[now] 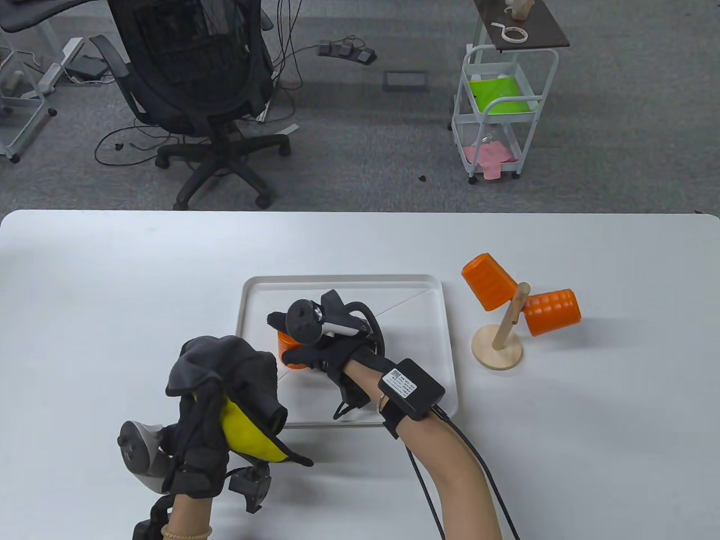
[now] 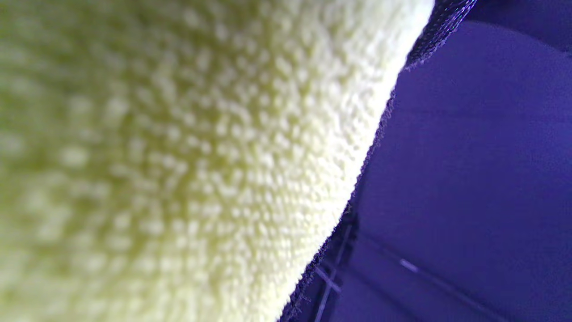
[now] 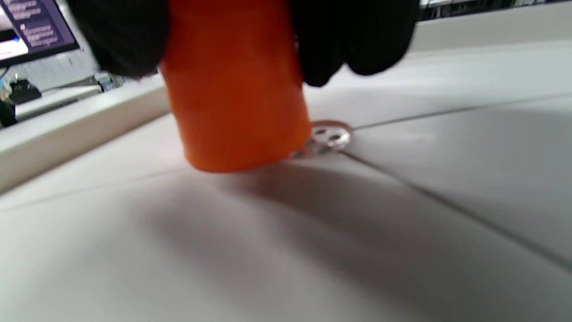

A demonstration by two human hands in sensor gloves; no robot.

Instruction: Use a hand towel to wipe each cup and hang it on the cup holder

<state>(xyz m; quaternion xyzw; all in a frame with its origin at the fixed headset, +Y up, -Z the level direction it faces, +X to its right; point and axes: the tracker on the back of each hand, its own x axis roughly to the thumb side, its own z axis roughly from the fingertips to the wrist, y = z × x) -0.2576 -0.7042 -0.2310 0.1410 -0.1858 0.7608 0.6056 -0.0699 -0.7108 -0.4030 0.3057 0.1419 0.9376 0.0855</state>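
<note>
An orange cup [image 1: 288, 351] stands on the white tray [image 1: 427, 337], and my right hand [image 1: 315, 351] grips it from above; in the right wrist view the cup [image 3: 234, 89] sits between black gloved fingers [image 3: 353, 36] just over the tray floor [image 3: 402, 214]. My left hand [image 1: 225, 388] holds the towel [image 1: 247, 433], grey outside and yellow inside, over the table at the tray's near left corner. The towel's pale yellow pile [image 2: 178, 156] fills the left wrist view. Two orange cups [image 1: 488, 281] [image 1: 551, 312] hang on the wooden cup holder [image 1: 499, 343] to the right of the tray.
The white table [image 1: 112, 292] reaches from the near edge to a far edge in mid view. Beyond it on the floor stand a black office chair [image 1: 197, 84] and a white trolley [image 1: 500, 112]. A drain disc [image 3: 328, 136] lies in the tray floor beside the cup.
</note>
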